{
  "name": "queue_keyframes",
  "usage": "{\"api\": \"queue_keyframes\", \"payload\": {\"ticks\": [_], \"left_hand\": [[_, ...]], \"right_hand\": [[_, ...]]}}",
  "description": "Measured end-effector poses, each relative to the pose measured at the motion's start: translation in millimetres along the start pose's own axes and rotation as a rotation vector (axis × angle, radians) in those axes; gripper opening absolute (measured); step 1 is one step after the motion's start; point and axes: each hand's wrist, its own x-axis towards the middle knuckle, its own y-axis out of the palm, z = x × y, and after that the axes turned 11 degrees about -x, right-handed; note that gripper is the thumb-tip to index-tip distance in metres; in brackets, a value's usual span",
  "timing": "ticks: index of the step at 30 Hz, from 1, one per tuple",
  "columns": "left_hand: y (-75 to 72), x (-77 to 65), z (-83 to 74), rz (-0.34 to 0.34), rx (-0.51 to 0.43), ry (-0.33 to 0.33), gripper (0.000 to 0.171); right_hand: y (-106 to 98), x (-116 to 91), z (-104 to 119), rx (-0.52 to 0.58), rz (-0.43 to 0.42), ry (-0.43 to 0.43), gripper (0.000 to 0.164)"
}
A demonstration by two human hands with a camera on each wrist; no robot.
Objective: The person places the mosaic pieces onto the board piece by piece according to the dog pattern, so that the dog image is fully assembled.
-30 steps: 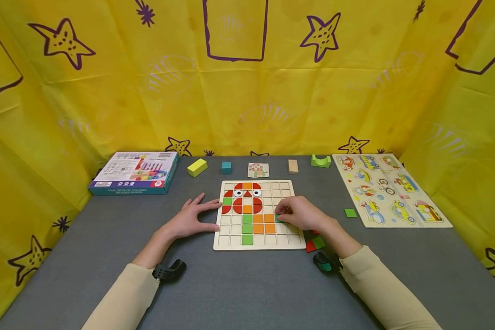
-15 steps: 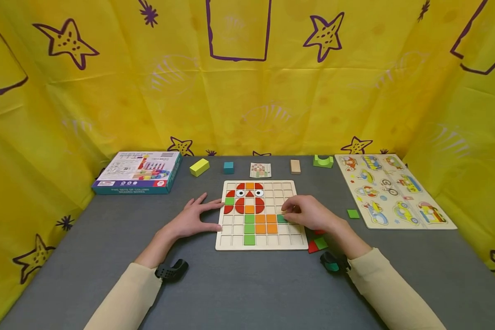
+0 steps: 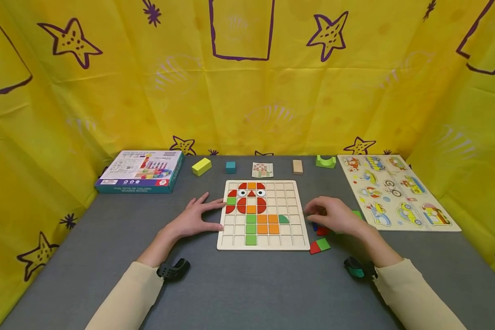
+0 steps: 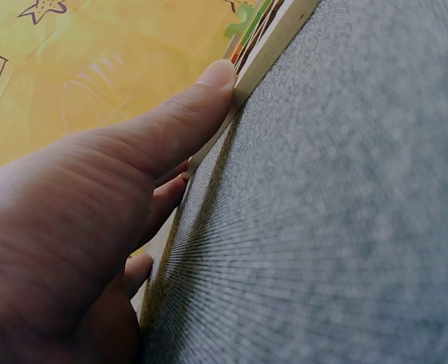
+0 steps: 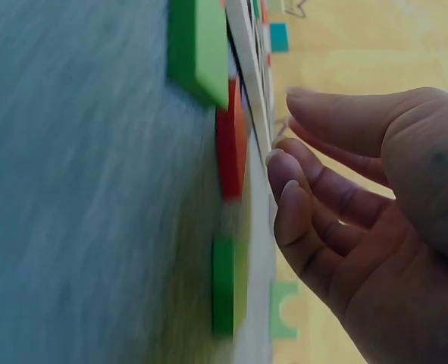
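A square wooden grid board [image 3: 288, 239] lies flat before me, with red, orange and green pieces in several of its cells. Against its left edge rest the thumb and fingertips of my left hand [image 3: 193, 221], spread. My right hand [image 3: 332, 214] hovers just off the board's right side. Its thumb and fingers are loosely bent and apart in the right wrist view, with nothing between them. A dark green rounded piece [image 3: 283, 219] sits in a cell right of the orange squares [image 3: 268, 224]. Below that hand are a red piece [image 3: 322, 231] and a partly hidden blue one.
Near the board's lower right corner lie a red tile [image 3: 315, 248] and a green tile [image 3: 323, 244]. Behind stand a box [image 3: 140, 172], a yellow block [image 3: 201, 167], a blue cube [image 3: 230, 167], a pattern card [image 3: 262, 170] and a vehicle puzzle [image 3: 396, 192].
My right hand has let go of the dark green rounded piece, which stays in its cell, and has moved right, off the board. The left hand keeps its place at the board's edge.
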Motion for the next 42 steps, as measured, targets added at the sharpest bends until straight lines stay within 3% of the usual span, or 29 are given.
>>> {"api": "queue_keyframes", "payload": {"ticks": [9,21,32,42], "left_hand": [[-1.3,1.3,0.5,0.007,0.000,-0.011,0.078],[-0.8,-0.2,0.6,0.003,0.001,0.000,0.077],[-0.2,0.0,-0.8,-0.001,0.002,-0.010,0.078],[-0.3,-1.8,-3.3,-0.002,0.007,-0.006,0.077]], "right_hand": [[-12,-31,-24,-0.006,0.018,0.048,0.020],[-13,-58,-38,-0.017,0.015,0.020,0.020],[-13,-57,-35,0.035,0.026,0.070,0.011],[-14,-37,-19,0.074,0.009,0.073,0.007]]}}
